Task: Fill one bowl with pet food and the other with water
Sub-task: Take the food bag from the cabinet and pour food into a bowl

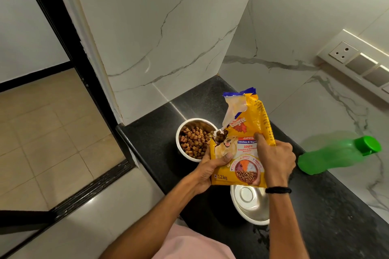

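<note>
Firmly, left hand [208, 170] and right hand [275, 157] clutch the food bag [247, 130]; mouth beside kibble bowl [196, 123].

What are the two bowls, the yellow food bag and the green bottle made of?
The bowl with kibble and the empty bowl: probably stainless steel, shiny and silvery with bright reflections. The food bag: likely thin glossy plastic film, since it crinkles and folds. The green bottle: looks like plastic, smooth and softly see-through.

Black speckled counter [336, 206]; steel bowl [177, 140] heaped with brown kibble [193, 143] near left edge; second steel bowl [250, 206] nearer the person; green capped bottle [332, 155] far right, apart from both.
</note>
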